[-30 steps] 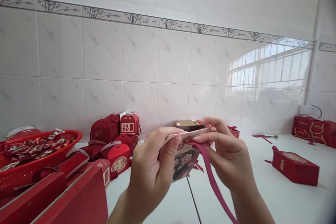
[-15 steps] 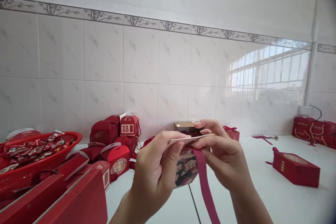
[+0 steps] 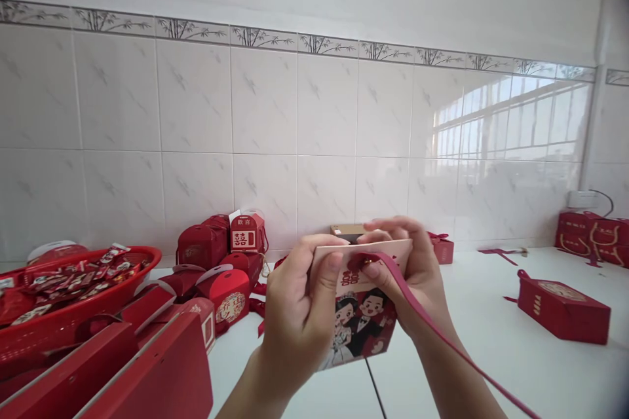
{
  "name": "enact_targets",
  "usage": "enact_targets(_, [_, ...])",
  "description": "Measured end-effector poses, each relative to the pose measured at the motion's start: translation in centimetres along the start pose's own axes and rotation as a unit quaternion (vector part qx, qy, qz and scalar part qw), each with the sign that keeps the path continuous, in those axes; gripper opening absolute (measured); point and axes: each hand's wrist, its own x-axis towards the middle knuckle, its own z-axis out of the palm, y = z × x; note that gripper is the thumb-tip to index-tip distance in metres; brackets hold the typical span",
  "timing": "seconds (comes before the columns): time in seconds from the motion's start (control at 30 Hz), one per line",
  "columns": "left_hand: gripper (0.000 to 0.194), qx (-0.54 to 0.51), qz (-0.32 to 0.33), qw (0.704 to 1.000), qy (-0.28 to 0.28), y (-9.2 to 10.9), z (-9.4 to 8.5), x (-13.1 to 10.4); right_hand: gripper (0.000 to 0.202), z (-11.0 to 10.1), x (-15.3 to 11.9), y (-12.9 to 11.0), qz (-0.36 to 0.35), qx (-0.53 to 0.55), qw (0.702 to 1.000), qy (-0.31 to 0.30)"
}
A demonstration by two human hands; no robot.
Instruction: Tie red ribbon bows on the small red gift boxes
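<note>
Above the white table I hold a small wedding gift box (image 3: 361, 324) printed with a cartoon bride and groom. My left hand (image 3: 307, 301) pinches its top left edge, thumb on the front face and fingers behind. On the upper right side, my right hand (image 3: 410, 275) is closed round the box, its thumb pressing near the front of the top panel. A dark pink ribbon (image 3: 422, 314) comes out at the top by that thumb and trails down to the lower right. The ribbon's other end and the backs of both grips are hidden.
At left, a red basin (image 3: 152, 255) holds wrapped candies (image 3: 83, 278), with several red boxes (image 3: 228, 298) beside it. A red box (image 3: 565, 308) lies at right; ribbon scraps (image 3: 501, 252) and red gift bags (image 3: 594, 236) are farther back. A cardboard box (image 3: 348, 231) stands behind my hands.
The box has tipped so its printed front faces me more fully. My right thumb has come down onto the front, and the ribbon now swings out to the right instead of hanging down.
</note>
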Motion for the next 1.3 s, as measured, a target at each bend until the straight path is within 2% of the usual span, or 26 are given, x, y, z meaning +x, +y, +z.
enact_targets(0.07, [0.012, -0.003, 0.014, 1.0, -0.007, 0.0, 0.0, 0.0, 0.037, -0.2, -0.2, -0.2, -0.071, -0.076, 0.994, 0.02])
enact_targets(0.17, [0.014, -0.005, 0.036, 0.999, -0.03, 0.1, -0.1, -0.1, 0.023, -0.6, -0.3, -0.5, -0.16, -0.17, 0.972, 0.007])
enact_targets(0.33, [0.018, 0.01, 0.066, 0.998, -0.019, 0.1, -0.1, -0.3, 0.028, -1.3, -0.2, -0.6, -0.231, -0.193, 0.954, -0.001])
enact_targets(0.67, [0.024, 0.017, 0.101, 0.994, -0.023, -0.1, 0.0, -0.4, 0.023, -2.1, 0.0, -0.7, -0.214, -0.214, 0.953, -0.028])
enact_targets(0.8, [0.023, 0.01, 0.094, 0.995, -0.025, 0.0, 0.0, -0.6, 0.022, -1.8, 0.0, -0.7, -0.213, -0.198, 0.957, -0.002])
enact_targets(0.9, [0.019, 0.0, 0.069, 0.998, 0.005, 0.2, 0.6, -0.9, 0.031, -1.0, 0.0, -0.6, -0.121, -0.109, 0.986, 0.026])
enact_targets(1.0, [0.01, -0.021, -0.026, 0.999, 0.028, 0.4, 1.1, -0.8, 0.036, -0.4, 0.2, -0.1, 0.061, -0.017, 0.998, 0.017])
enact_targets(1.07, [0.015, -0.044, -0.122, 0.991, -0.012, 0.0, 1.1, -0.4, 0.034, -0.3, 0.4, 0.2, 0.172, 0.015, 0.985, 0.019])
enact_targets(1.13, [0.023, -0.042, -0.195, 0.979, -0.052, -0.8, 0.6, 0.2, 0.037, -0.5, 0.6, 0.6, 0.251, 0.015, 0.968, 0.009])
enact_targets(1.2, [0.027, -0.007, -0.216, 0.975, -0.045, -1.9, -0.3, 0.7, 0.038, -0.8, 0.6, 0.9, 0.301, -0.014, 0.952, -0.05])
enact_targets(1.27, [0.03, 0.043, -0.197, 0.979, -0.027, -3.0, -1.3, 1.0, 0.036, -1.0, 0.4, 1.1, 0.323, -0.046, 0.935, -0.137])
enact_targets(1.3, [0.033, 0.068, -0.182, 0.98, -0.036, -3.3, -1.7, 1.1, 0.035, -1.0, 0.3, 1.2, 0.324, -0.056, 0.928, -0.174])
